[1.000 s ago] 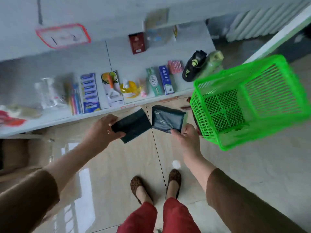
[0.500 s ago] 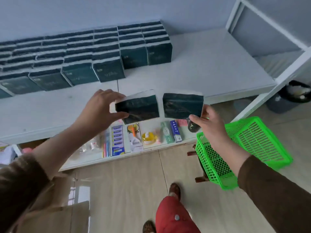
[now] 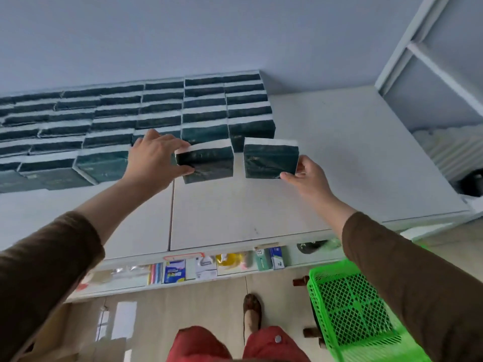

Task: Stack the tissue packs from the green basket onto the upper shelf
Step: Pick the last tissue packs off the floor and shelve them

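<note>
in the head view, the left hand is pinching a dark green tissue pack, the left pack, by its left edge, and the right hand is gripping a second one, the right pack, at its lower right corner; both packs are hanging in the air above the shelf, just in front of the stacks lined up along the wall. the risk lies in the grips: each pack is being held by one edge only, so a soft pack is likely sagging or slipping out as it is being pushed onto a column. the columns nearest the hands are standing several packs high with slightly uneven edges, so a nudge from a knuckle or an off-centre landing could be toppling them. handling two packs at once is also leaving no free hand for steadying. the packs are looking flat, rectangular and glossy, dark green on the faces with white along the top edge, the wrap catching light and probably slippery. the basket is sitting low at the right on the floor, its contents hard to make out.
</note>
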Demonstrator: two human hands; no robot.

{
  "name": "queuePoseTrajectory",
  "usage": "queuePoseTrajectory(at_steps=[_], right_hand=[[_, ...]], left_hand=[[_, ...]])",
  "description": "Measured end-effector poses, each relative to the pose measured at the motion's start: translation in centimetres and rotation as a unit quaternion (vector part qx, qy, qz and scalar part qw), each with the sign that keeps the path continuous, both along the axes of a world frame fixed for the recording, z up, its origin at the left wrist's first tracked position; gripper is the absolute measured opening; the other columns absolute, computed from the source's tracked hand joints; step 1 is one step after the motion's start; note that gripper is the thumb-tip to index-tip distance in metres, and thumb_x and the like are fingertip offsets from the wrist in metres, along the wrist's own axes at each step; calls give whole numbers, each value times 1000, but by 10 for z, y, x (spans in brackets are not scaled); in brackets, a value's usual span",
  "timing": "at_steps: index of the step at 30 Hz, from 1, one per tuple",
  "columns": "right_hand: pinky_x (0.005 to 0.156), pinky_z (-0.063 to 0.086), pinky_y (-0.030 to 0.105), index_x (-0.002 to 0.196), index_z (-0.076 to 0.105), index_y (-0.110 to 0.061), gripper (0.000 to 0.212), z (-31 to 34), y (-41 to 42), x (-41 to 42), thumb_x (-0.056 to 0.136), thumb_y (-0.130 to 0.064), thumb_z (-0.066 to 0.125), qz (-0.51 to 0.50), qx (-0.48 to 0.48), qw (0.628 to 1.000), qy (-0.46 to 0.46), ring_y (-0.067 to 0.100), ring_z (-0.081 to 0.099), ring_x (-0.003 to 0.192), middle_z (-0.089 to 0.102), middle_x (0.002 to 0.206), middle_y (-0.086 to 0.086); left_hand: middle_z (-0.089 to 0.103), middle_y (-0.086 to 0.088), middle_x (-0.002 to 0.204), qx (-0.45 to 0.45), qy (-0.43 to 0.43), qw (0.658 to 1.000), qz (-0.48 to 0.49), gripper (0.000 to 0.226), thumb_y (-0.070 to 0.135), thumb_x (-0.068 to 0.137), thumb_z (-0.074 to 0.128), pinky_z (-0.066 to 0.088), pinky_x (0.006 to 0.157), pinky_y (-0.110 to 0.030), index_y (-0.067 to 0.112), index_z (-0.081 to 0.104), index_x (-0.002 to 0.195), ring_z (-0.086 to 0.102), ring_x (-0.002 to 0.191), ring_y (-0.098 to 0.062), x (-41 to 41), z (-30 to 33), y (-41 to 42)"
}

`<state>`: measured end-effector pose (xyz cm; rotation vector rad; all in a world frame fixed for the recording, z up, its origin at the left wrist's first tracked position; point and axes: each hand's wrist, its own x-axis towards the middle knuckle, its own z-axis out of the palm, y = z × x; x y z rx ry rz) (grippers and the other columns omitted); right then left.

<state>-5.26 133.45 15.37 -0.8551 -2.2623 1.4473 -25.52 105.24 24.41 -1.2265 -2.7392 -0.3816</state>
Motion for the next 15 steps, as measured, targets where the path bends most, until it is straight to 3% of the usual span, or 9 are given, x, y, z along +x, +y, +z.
queuePoseTrajectory(at_steps=[9,15], right_hand=[[69,44,13,112,56,-21,37,-15,7,-52,83,-30,79,15,58,998,-27,13,64,93,67,106,-3],[81,58,33,118,48,-16,50,-21,9,-65,83,-33,79,-7,94,995,-32,21,64,100,66,113,3]], left_hand=[[67,8,114,-25,38,999,29,58,53,77,76,32,94,-44,28,63,128,45,111,-24,-28,-12,22],[66,7,93,-69,63,995,19,53,48,74,80,32,91,-44,26,55,115,47,107,-26,-36,-20,34]])
